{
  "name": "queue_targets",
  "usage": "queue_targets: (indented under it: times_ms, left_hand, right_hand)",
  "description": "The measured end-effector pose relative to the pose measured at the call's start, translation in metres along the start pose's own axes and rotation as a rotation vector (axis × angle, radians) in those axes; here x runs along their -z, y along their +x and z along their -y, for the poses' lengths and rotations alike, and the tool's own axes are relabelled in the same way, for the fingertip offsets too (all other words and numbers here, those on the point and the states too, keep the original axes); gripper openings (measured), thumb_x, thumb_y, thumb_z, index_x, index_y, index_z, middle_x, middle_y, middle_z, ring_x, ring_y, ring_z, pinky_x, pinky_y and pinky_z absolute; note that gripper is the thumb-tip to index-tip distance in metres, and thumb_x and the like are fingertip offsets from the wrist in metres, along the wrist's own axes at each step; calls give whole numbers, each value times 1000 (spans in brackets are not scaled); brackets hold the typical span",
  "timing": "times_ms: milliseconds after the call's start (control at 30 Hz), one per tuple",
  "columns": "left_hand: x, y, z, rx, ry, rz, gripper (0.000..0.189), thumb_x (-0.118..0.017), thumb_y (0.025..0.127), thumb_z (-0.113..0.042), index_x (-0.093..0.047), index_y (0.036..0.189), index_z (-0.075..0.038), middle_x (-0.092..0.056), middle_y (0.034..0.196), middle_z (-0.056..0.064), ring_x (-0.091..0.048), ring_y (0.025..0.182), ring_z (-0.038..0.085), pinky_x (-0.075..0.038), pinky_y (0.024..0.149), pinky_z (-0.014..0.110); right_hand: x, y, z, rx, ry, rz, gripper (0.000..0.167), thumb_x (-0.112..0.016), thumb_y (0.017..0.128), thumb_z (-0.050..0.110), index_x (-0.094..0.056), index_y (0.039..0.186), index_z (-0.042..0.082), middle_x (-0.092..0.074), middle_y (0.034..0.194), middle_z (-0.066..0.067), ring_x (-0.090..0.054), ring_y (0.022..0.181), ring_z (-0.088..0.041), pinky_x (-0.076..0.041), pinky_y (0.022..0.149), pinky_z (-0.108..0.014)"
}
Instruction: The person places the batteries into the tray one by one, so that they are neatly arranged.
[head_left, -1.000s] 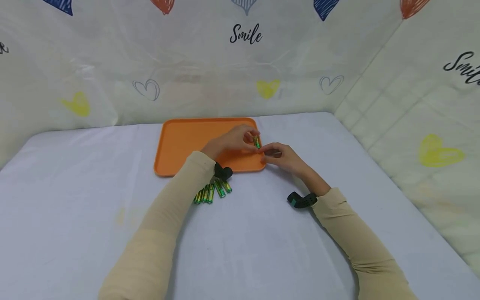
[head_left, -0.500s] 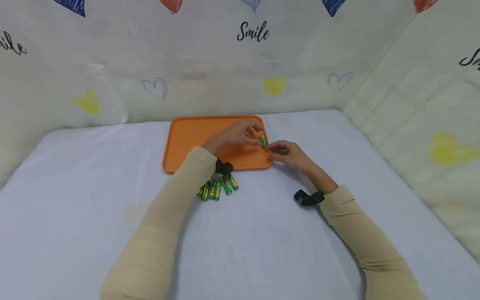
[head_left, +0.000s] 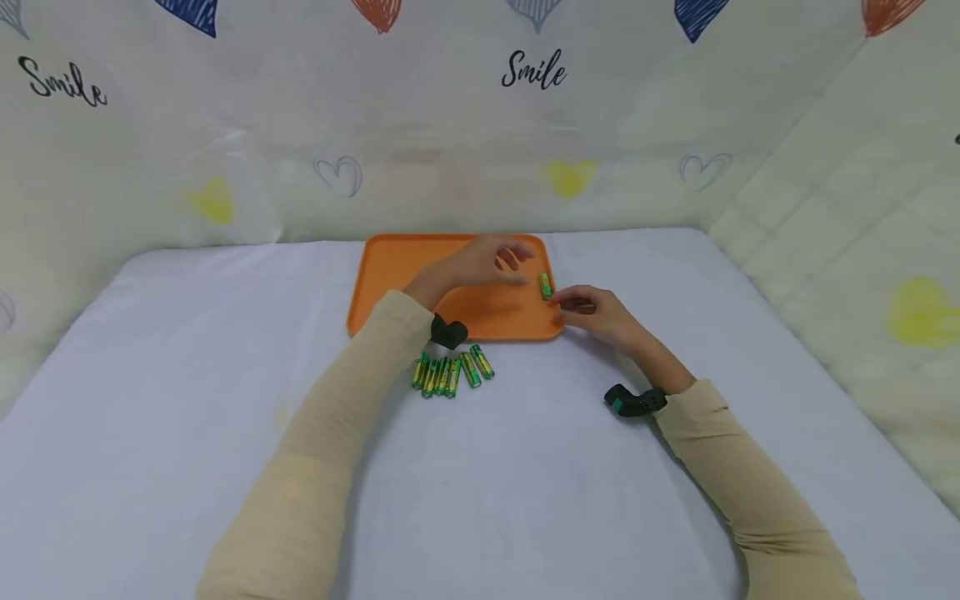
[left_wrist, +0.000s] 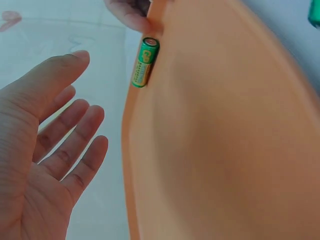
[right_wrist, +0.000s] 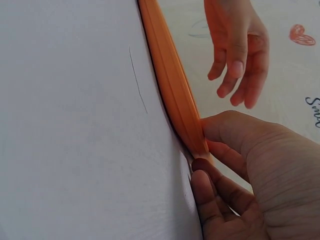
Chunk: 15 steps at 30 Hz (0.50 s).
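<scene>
An orange tray (head_left: 420,250) lies toward the back of the table. One green and gold battery (head_left: 546,286) rests inside it against the right rim; the left wrist view shows this battery (left_wrist: 145,62) with a GP label. My left hand (head_left: 487,262) hovers over the tray, thumb and fingers spread and relaxed, just left of the battery and apart from it. At the tray's right edge, my right hand (head_left: 600,315) holds the rim between thumb and fingers, as the right wrist view shows the hand (right_wrist: 250,170) there. One fingertip is close to the battery.
Several more green batteries (head_left: 453,377) lie in a loose row on the white tablecloth (head_left: 480,483), in front of the tray near my left wrist. A printed white wall sheet (head_left: 450,125) rises behind the table.
My left fingers have let go of the battery, which now lies at the tray's right rim. That hand has drawn back slightly left. My right hand has stayed at the edge.
</scene>
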<state>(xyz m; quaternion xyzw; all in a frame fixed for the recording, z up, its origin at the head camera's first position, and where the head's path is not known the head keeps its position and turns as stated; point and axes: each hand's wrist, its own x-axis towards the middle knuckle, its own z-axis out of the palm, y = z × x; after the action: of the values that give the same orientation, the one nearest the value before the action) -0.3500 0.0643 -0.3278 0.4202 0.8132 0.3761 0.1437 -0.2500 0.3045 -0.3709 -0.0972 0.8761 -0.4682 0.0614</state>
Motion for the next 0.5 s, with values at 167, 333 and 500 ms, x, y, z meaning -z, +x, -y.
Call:
queue_targets:
  times_ms: [167,333,500]
  left_hand:
    - [6,-5,-5,-22,19,5,47,-72,90,-22,-58,129,1,-58,129,17,-57,111,23,-47,96,31]
    - [9,-12,-4,-26,21,0,42,-71,91,-22,-60,126,-1,-59,128,16,-58,110,20,-47,95,31]
    - [10,-21,-3,-33,12,-14,37,-71,91,-21,-62,123,-4,-60,126,15,-58,108,18,-47,95,31]
  right_hand:
    - [2,0,0,10,-10,-1,39,-65,95,18,-59,130,2,-59,131,-17,-53,119,-26,-41,103,-37]
    - [1,1,-1,13,-16,-1,37,-65,95,17,-60,128,2,-60,130,-16,-54,117,-25,-42,99,-29]
    - [0,1,-2,11,-33,-6,37,-65,95,16,-60,128,1,-60,129,-17,-54,117,-26,-43,98,-29]
